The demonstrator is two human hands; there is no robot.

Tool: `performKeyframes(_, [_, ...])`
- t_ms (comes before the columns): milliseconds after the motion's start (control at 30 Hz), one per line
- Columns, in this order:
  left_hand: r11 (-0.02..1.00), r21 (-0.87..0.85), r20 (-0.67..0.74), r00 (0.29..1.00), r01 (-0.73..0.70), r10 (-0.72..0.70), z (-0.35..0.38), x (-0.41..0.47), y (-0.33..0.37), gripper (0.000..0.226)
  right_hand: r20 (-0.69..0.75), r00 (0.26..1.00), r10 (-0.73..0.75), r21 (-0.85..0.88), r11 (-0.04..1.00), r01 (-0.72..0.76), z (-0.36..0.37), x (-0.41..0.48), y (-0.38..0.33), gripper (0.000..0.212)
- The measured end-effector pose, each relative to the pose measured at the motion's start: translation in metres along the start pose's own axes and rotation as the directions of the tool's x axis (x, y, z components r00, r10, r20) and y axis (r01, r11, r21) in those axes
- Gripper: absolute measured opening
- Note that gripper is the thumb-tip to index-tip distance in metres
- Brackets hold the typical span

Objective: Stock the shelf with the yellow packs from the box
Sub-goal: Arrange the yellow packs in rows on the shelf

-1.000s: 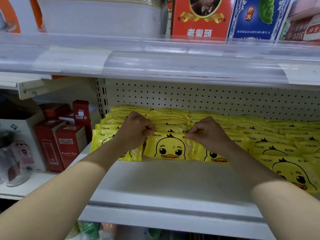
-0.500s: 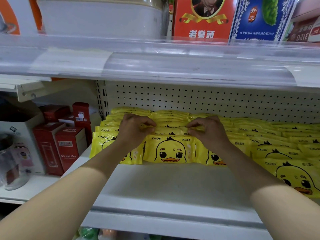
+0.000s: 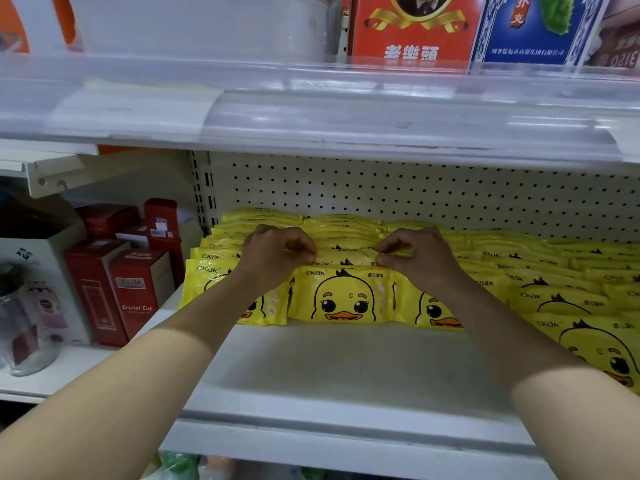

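Rows of yellow duck-face packs stand on the white shelf (image 3: pixel 332 382), leaning back toward the pegboard. The front middle pack (image 3: pixel 343 296) shows a full duck face. My left hand (image 3: pixel 273 251) and my right hand (image 3: pixel 419 252) both reach over it. Their curled fingers pinch the top edge of a yellow pack (image 3: pixel 346 256) just behind the front one, one hand at each end. The box is out of view.
Red boxes (image 3: pixel 138 289) and a white appliance box (image 3: pixel 38 268) stand on the neighbouring shelf at left. More duck packs (image 3: pixel 588 344) run along the right. A shelf with a clear price rail (image 3: pixel 311 109) hangs low overhead. Bare shelf lies in front of the packs.
Both hands have moved back from the front pack's top corners to the pack behind it. The packs stay in place.
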State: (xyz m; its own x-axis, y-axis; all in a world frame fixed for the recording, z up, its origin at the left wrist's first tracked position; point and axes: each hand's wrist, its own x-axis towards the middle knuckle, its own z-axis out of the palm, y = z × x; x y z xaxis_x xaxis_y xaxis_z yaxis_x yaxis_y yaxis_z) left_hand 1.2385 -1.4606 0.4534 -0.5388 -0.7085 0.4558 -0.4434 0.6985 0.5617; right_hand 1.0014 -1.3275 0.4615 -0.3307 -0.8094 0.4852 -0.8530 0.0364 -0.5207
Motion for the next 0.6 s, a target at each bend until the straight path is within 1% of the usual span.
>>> performKeyframes(200, [0.999,0.022,-0.036,0.999,0.03,-0.029,0.001,0.0002,0.0052,0.012,0.032,0.999,0.027,0.001,1.0,-0.027,-0.0016,0.0007,-0.0006,0.014])
performKeyframes(333, [0.999,0.032,-0.027,0.999,0.032,-0.031,0.0004,-0.0007,0.0054,0.009,0.041,0.999,0.027,0.026,0.999,-0.028,-0.0015,0.0016,0.0002,0.018])
performKeyframes(400, [0.999,0.042,-0.025,0.999,0.032,-0.031,0.0016,-0.0006,0.0049,0.01,0.041,0.999,0.02,0.013,1.0,-0.021,0.0002,0.003,0.0024,0.022])
performKeyframes(500, [0.997,0.058,-0.034,0.998,0.052,-0.05,0.0027,0.0011,0.0057,0.008,0.063,0.998,0.019,0.01,1.0,-0.02,-0.0008,0.0049,0.0052,0.016])
performKeyframes(567, [0.994,0.1,-0.032,0.999,0.031,-0.028,0.0025,0.0028,0.0068,0.007,0.075,0.997,0.017,0.009,1.0,-0.018,-0.0025,0.0074,0.0075,0.015])
performKeyframes(600, [0.991,0.135,-0.023,1.0,0.008,-0.005,0.0024,0.004,0.0081,0.011,0.086,0.996,0.025,0.002,1.0,-0.026,-0.0028,0.0088,0.0069,0.015])
